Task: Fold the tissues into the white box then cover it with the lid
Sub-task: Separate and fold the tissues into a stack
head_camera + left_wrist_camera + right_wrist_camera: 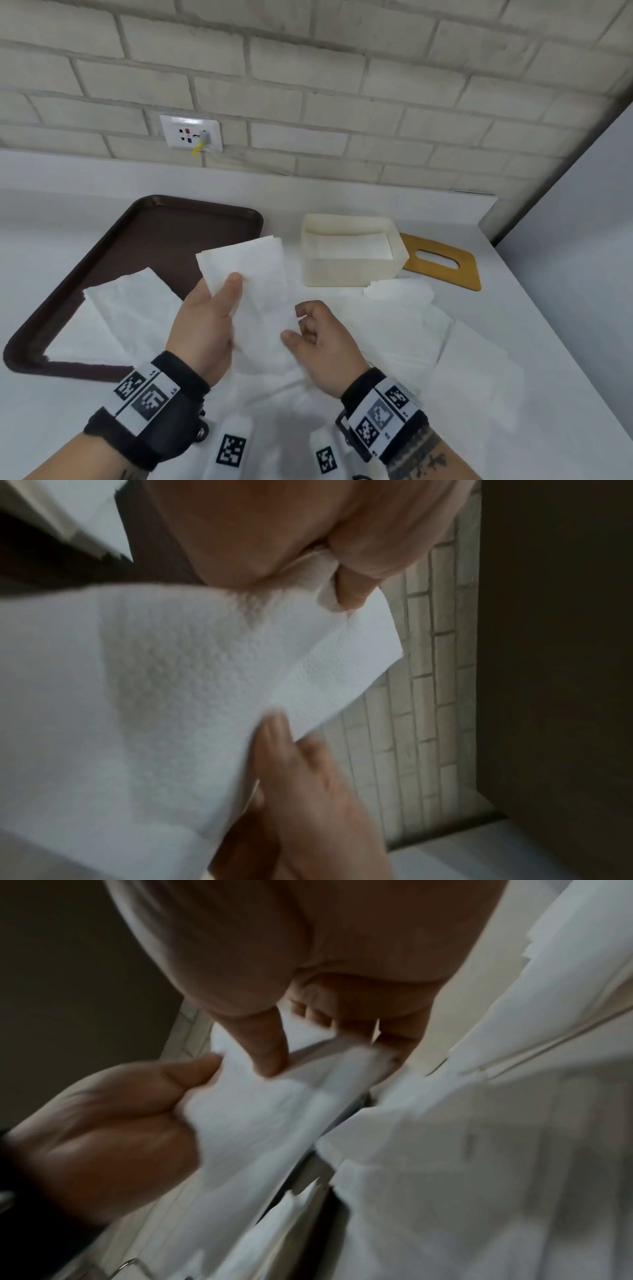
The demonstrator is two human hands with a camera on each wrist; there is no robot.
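My left hand (226,291) holds a folded white tissue (250,270) up above the table, with the thumb on top and the fingers hidden behind it. Close up, the left hand (301,569) pinches the tissue (171,683) near one corner. My right hand (301,325) has its fingers curled at the tissue's lower right edge. In the right wrist view the right hand (301,1039) pinches the tissue (257,1118) between thumb and fingers. The white box (352,274) stands open behind, with a flat tissue (356,246) inside. A wooden lid (442,263) with a slot lies to its right.
A dark brown tray (154,233) lies at the left with loose tissues (113,315) overlapping it. More unfolded tissues (428,342) are spread over the white table under and right of my hands. A brick wall with a socket (191,133) stands behind.
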